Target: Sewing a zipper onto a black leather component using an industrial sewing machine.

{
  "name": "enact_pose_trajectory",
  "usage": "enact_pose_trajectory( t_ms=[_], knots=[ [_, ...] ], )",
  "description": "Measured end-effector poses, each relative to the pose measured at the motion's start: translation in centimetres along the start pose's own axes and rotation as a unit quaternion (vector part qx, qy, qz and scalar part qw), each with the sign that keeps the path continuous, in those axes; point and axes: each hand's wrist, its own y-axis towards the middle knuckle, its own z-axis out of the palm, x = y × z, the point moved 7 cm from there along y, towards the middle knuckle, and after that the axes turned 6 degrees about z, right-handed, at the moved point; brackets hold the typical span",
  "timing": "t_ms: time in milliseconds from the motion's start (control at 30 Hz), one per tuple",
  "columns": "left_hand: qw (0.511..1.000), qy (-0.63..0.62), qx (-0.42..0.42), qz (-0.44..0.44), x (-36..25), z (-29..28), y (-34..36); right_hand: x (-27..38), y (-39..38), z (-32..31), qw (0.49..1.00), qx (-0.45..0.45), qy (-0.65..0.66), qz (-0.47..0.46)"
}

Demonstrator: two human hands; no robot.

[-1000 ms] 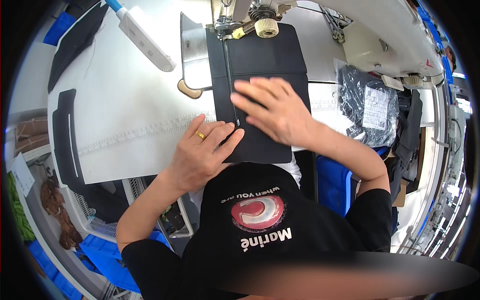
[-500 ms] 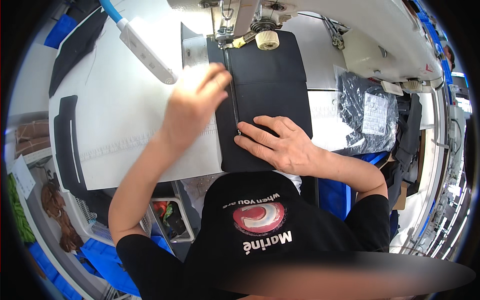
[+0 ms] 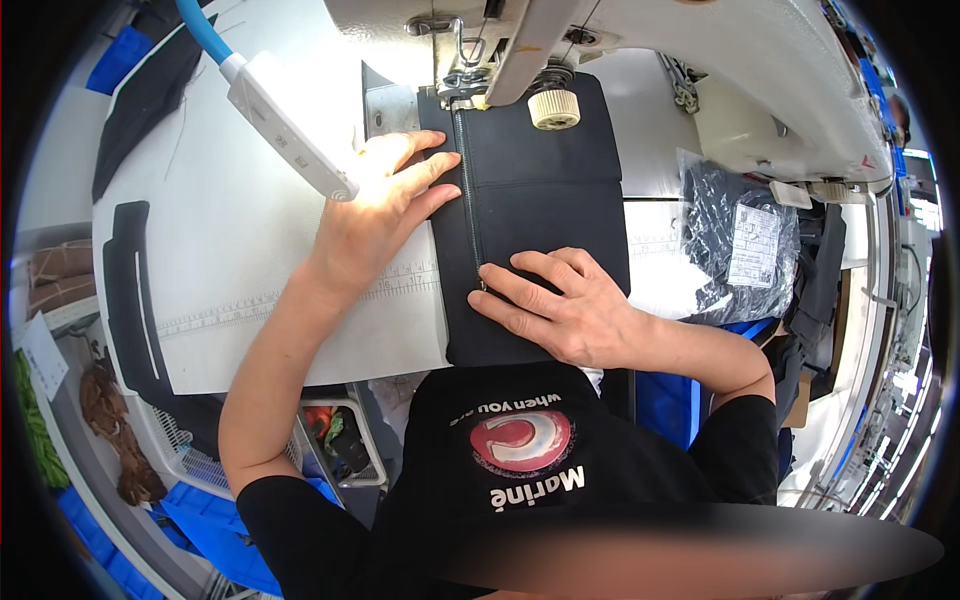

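Note:
A black fabric panel (image 3: pixel 550 215) lies flat on the white sewing table, its far end under the machine's presser foot (image 3: pixel 462 98). A dark zipper (image 3: pixel 467 195) runs lengthwise near its left side. My left hand (image 3: pixel 372 220) touches the panel's left edge just nearer than the foot, fingers spread, tips beside the zipper. My right hand (image 3: pixel 590 315) lies on the near half of the panel with fingers stretched out. Its index and middle fingertips are at the zipper's near end, partly covering what is there.
The sewing machine (image 3: pixel 660 35) spans the far side, with a cream knob (image 3: pixel 555 110) above the panel. A lamp arm (image 3: pixel 290 135) reaches in at left. Black fabric pieces (image 3: pixel 135 290) lie on the left; a plastic-wrapped packet (image 3: pixel 745 240) lies right. Below stands a white basket (image 3: pixel 375 470).
My left hand, blurred in motion before, has come to rest on the panel's left edge beside the zipper. My right hand stays near the zipper's near end. The view has shifted slightly.

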Motion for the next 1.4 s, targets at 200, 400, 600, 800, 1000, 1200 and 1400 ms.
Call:
enact_pose_trajectory(
  t_ms=[200, 400, 600, 800, 1000, 1200, 1400],
  knots=[
    [1.0, 0.011, -0.007, 0.022, 0.1, 0.1, 0.0, -0.3, 0.0, 0.1, 1.0, -0.001, 0.005, -0.002],
    [0.999, 0.013, -0.021, 0.031, 0.0, 0.0, 0.2, -0.5, 0.2, 0.1, 1.0, -0.009, 0.006, -0.001],
    [0.998, 0.045, -0.022, 0.036, -0.2, 0.3, 0.0, -0.8, 0.4, 0.1, 1.0, -0.009, 0.012, -0.002],
    [0.988, 0.127, -0.041, 0.073, -1.7, 0.4, -0.8, -1.1, 0.5, 0.1, 1.0, -0.009, 0.009, -0.003],
    [0.987, 0.154, -0.016, 0.05, -1.2, 0.8, -0.7, -1.7, 1.0, 0.1, 1.0, -0.005, 0.004, -0.005],
    [0.989, 0.141, -0.021, 0.049, -1.5, 0.9, -0.8, -2.3, 1.6, 0.2, 1.0, -0.014, -0.009, -0.006],
    [0.986, 0.168, 0.017, 0.011, -0.6, 1.4, -0.8, -3.0, 2.2, 0.1, 0.999, -0.028, -0.021, -0.005]
  ],
)
